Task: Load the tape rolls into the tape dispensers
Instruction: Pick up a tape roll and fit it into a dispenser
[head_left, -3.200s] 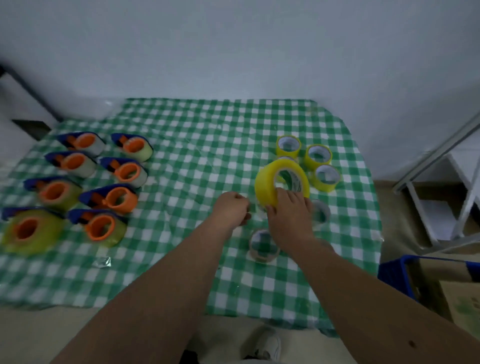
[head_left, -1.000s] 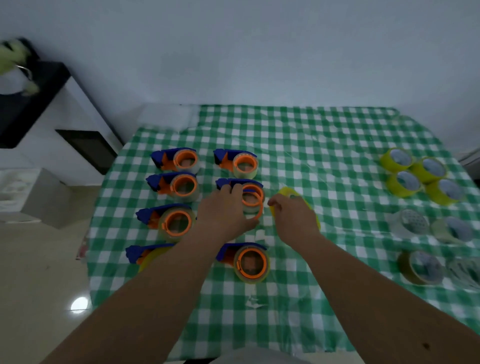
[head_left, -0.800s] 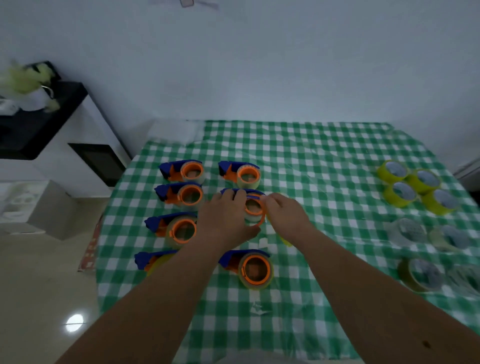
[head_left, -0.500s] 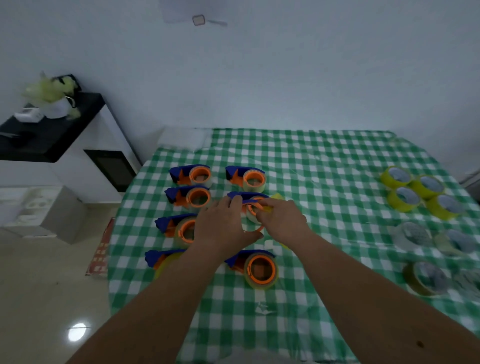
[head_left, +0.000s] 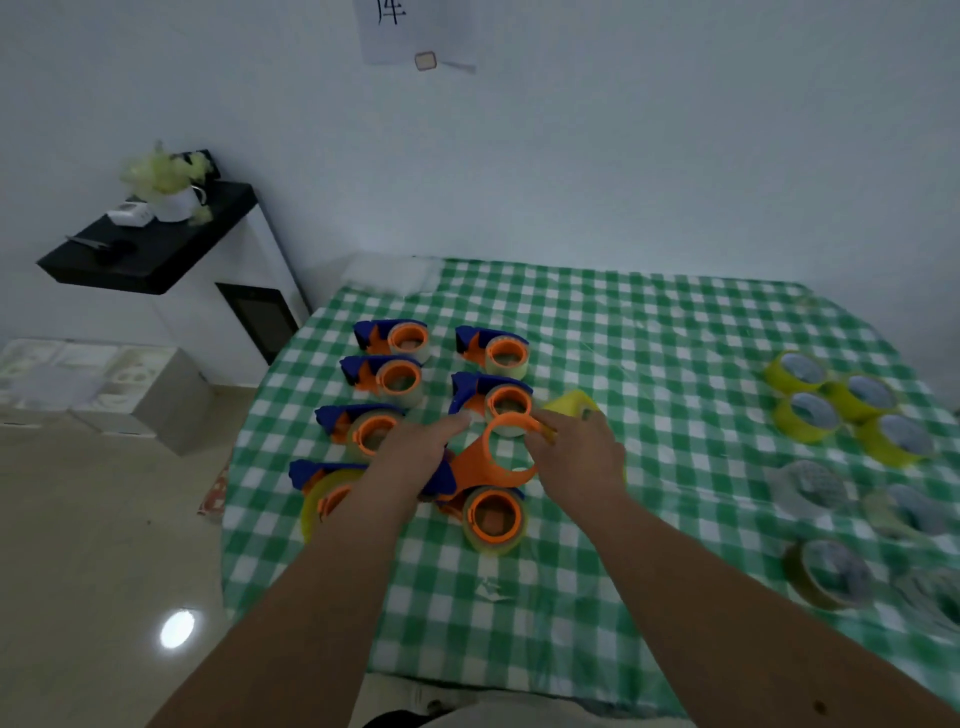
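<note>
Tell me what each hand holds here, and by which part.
Left hand holds the empty dispenser by its blue body; right hand pinches its orange hub rim, the yellow tape roll under its palm.

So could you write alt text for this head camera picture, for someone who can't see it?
A person's left hand and right hand lift an orange and blue tape dispenser above a green checked tablecloth. Seven more dispensers lie in two columns around it, a yellow tape roll sits behind the right hand, and loose rolls lie far right.

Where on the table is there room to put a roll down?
The middle of the green checked tablecloth, between the blue-and-orange tape dispensers and the yellow tape rolls, is bare. So is the near edge. Both sides are crowded.
</note>
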